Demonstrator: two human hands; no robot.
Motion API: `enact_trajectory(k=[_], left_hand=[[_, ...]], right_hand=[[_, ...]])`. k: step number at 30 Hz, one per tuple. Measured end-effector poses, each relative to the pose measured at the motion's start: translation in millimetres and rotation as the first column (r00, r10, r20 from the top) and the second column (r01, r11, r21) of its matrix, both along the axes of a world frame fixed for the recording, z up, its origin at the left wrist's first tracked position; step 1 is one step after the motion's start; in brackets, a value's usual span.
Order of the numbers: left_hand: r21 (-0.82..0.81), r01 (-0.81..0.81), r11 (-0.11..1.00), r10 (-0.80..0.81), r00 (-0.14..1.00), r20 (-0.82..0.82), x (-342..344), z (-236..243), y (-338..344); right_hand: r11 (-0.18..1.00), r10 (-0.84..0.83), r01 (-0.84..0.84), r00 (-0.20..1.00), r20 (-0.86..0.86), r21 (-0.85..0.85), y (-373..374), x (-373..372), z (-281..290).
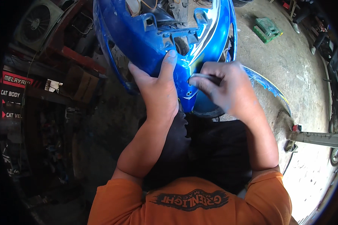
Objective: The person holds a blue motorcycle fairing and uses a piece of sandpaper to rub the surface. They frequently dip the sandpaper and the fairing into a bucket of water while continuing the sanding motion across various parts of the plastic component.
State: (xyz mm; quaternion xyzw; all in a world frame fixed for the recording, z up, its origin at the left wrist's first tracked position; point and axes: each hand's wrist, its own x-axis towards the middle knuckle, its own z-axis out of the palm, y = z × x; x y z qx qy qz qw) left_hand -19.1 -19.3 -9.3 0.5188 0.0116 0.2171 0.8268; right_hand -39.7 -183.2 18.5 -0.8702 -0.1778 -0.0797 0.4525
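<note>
A glossy blue motorcycle body panel with white stripes and a narrow pointed tip is in front of me, above my lap. My left hand grips it near the tip: the thumb presses on the top surface, and the other fingers go round the left side, mostly hidden. Against the right side of the tip, my right hand is closed, with its fingers curled and somewhat smeared by motion. Between thumb and fingers it pinches a thin dark piece, perhaps folded sandpaper. Small holes show near the tip, and bluish residue marks my left thumb.
A curved blue trim strip lies on the concrete floor at right. Farther off is a green plastic part. A grey metal beam juts in from the right. On the left stand a fan unit and a cardboard box.
</note>
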Motion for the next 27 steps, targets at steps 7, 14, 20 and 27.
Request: enact_trajectory(k=[7, 14, 20, 27], left_hand=[[0.02, 0.039, 0.999, -0.038, 0.998, -0.047, -5, 1, 0], [0.039, 0.059, 0.997, -0.058, 0.998, -0.031, -3, -2, 1], [0.068, 0.032, 0.997, -0.029, 0.998, -0.048, -4, -2, -2], [0.035, 0.047, 0.998, -0.045, 0.998, -0.036, -3, -3, 0]], right_hand=[[0.998, 0.019, -0.017, 0.999, 0.049, -0.059, -1, -5, 8], [0.998, 0.014, -0.013, 1.0, 0.026, -0.065, -1, -4, 10], [0.996, -0.06, 0.054, 0.994, 0.092, 0.069, -1, 2, 3], [0.992, -0.083, 0.073, 0.992, 0.1, 0.103, 0, 0, 3]])
